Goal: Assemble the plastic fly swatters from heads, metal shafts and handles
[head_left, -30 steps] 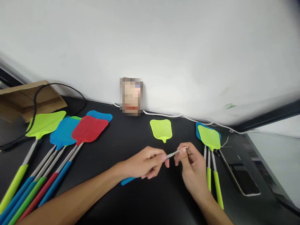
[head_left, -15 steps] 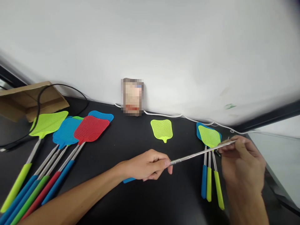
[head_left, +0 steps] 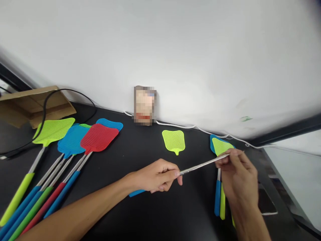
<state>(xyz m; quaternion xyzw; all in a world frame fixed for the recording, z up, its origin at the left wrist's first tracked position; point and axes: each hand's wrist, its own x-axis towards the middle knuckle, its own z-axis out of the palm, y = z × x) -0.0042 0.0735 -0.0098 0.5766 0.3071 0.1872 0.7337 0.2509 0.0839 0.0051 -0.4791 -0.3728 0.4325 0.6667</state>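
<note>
Metal swatter rod (head_left: 203,164) slants above the black desk (head_left: 195,207), its near end inside the closed left hand (head_left: 160,175), its tip pinched and partly covered by the right hand's (head_left: 238,177) thumb and fingers. At far left, the frame crops a cardboard box (head_left: 56,108); several handles of the left swatter pile (head_left: 99,139) run off below. Hand and forearm mask parts of the right swatters (head_left: 217,199) and most of a smartphone (head_left: 267,202). Pixelation blurs an upright object (head_left: 144,107). Beyond the rod lies a loose lime swatter head (head_left: 174,141). Behind the left hand pokes a blue grip (head_left: 137,192), its join hidden.
</note>
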